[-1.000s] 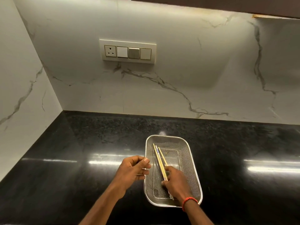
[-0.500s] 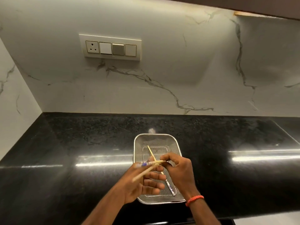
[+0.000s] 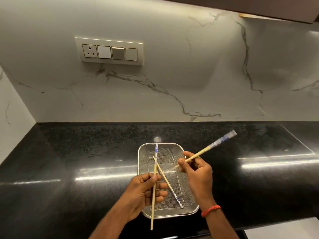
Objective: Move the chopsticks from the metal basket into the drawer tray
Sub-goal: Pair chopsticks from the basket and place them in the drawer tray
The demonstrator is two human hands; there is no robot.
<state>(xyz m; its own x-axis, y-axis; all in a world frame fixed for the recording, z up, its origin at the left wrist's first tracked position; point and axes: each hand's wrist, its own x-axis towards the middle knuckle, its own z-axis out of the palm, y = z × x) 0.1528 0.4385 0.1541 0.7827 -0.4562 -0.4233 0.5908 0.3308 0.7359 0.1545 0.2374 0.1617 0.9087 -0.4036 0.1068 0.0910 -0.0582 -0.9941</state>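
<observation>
A metal mesh basket (image 3: 188, 200) sits on the black counter near its front edge. One chopstick (image 3: 170, 186) with a blue-patterned end lies diagonally inside it. My left hand (image 3: 143, 194) pinches a second chopstick (image 3: 154, 195) nearly upright, patterned end pointing away from me, above the basket's left side. My right hand (image 3: 198, 171) holds a third chopstick (image 3: 207, 150) above the basket's right side, its patterned end angled up and to the right. The drawer tray is not in view.
The glossy black granite counter (image 3: 86, 161) runs left to right and meets a white marble backsplash with a switch panel (image 3: 110, 51). A white side wall closes the left end. A pale surface (image 3: 283, 229) shows at the lower right below the counter edge.
My hands have separated, each now holding one chopstick. The left one turned upright and the right one swung out to the right. One chopstick stays in the basket.
</observation>
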